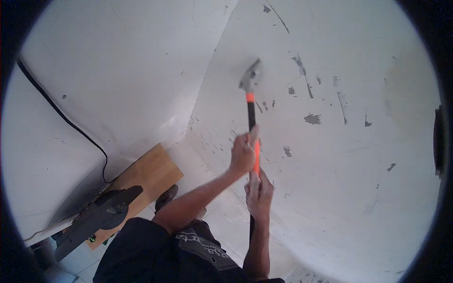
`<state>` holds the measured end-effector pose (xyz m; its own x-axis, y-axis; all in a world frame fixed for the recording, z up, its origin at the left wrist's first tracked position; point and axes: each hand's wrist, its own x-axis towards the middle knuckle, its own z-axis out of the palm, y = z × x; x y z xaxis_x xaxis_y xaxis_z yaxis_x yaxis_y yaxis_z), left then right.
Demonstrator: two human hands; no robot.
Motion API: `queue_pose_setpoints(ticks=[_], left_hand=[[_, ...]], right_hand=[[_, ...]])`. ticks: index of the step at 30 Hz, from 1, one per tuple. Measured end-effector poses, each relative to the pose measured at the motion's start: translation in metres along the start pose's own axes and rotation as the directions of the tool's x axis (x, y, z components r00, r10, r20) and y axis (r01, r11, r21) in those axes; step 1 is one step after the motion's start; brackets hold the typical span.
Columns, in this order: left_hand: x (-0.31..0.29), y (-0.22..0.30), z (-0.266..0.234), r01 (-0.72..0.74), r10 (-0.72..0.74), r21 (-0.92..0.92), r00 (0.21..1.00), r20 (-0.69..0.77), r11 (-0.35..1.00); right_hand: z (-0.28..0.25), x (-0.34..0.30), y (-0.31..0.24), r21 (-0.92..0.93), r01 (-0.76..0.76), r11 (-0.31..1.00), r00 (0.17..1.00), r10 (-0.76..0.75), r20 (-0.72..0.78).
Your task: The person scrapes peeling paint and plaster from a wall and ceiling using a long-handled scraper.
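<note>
A long-handled scraper point(251, 112) with a black and orange handle reaches up along the white wall. Its grey metal head point(250, 76) is at the wall surface, slightly blurred. My left hand point(243, 153) is closed round the handle at its orange grip. Lower down, my right hand point(260, 192) also grips the handle, and the black end runs on below it beside my forearm. Grey patches where the paint is gone point(312, 119) and thin dark scratches mark the wall point(339, 188) to the right of the scraper.
Left of the scraper the wall meets another white wall point(141, 56) in a corner. A black cable point(63, 113) runs down that side to a wooden board point(151, 174) and a dark, broad-bladed object point(106, 212). My shoe point(166, 195) stands on the pale tiled floor. A dark object point(439, 141) sits at the right edge.
</note>
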<state>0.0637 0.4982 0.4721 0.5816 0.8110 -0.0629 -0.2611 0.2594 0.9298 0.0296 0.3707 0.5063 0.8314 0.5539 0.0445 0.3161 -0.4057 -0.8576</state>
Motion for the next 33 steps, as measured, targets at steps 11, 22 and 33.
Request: queue_pose_setpoints(ticks=[11,22,33], left_hand=[[0.016,-0.013,-0.023,0.125,-0.131,0.096,0.99,0.051,0.987],[-0.006,0.018,-0.015,0.041,-0.086,0.192,0.969,0.233,0.981],[-0.001,0.026,-0.001,-0.007,0.011,-0.037,0.995,0.102,0.999]], right_hand=[[0.025,0.006,-0.017,0.076,-0.036,0.996,0.999,0.035,0.012],[0.014,-0.022,-0.023,0.111,-0.11,0.988,0.993,0.113,-0.021],[-0.003,-0.006,-0.027,0.156,-0.113,0.981,0.993,0.116,-0.007]])
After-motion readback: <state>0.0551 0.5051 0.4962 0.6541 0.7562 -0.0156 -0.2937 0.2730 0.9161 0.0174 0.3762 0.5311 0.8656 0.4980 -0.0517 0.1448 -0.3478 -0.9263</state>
